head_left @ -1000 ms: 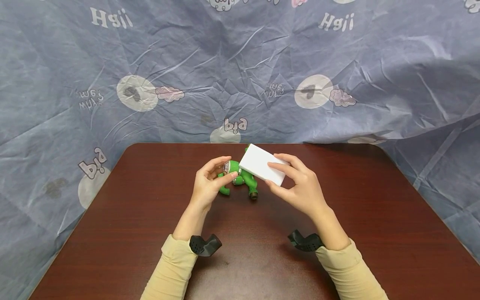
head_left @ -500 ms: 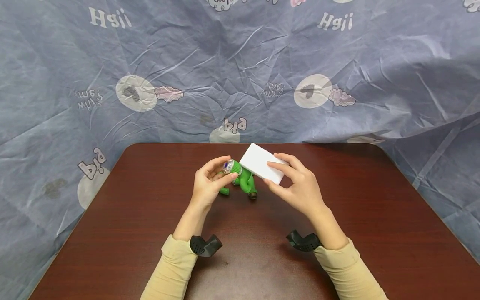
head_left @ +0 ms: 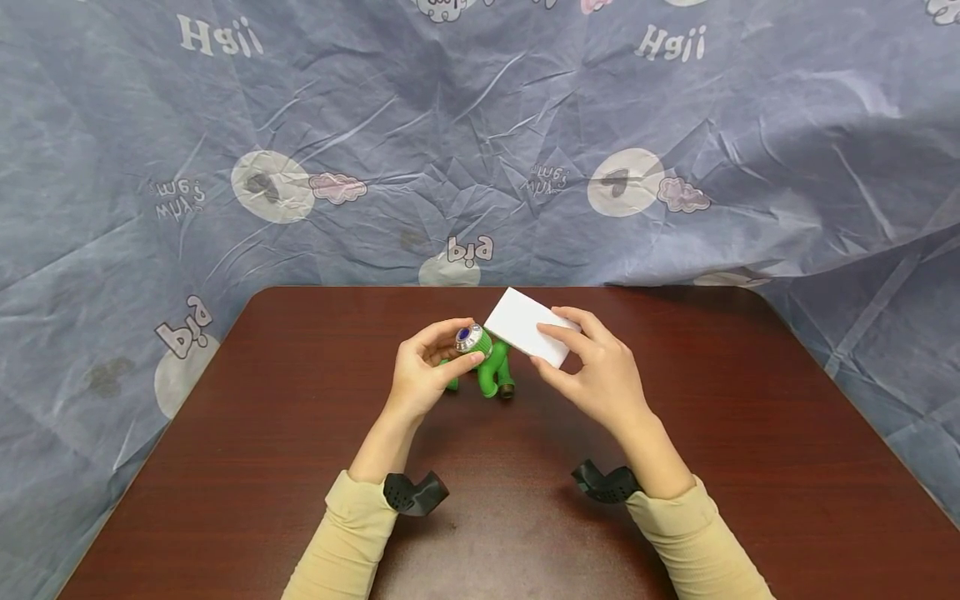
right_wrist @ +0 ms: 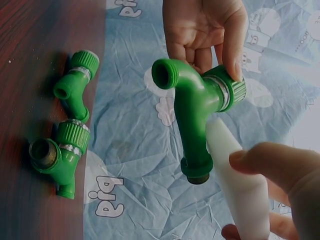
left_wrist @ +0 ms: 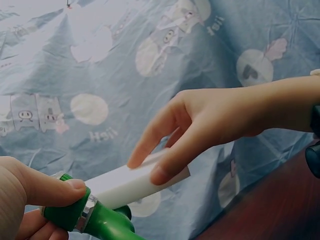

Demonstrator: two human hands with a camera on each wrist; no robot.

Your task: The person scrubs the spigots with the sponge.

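Note:
My left hand pinches a green plastic faucet by its ribbed knob, between thumb and fingers. The knob's silver end with a blue centre faces up toward the head camera. In my right hand is a white rectangular sponge, gripped between thumb and fingertips. The sponge tilts, and its far end lies right against or very near the faucet body; whether they touch is hard to tell. From the left wrist, the knob shows under the thumb, with the sponge just behind it.
Two more green faucets lie on the dark wooden table, an upper one and a lower one in the right wrist view. In the head view they are mostly hidden behind the left hand and held faucet. A printed blue cloth hangs behind the table.
The left hand has turned the faucet, bringing the knob's blue-centred end into view, and has moved slightly right and down. The sponge has shifted slightly right.

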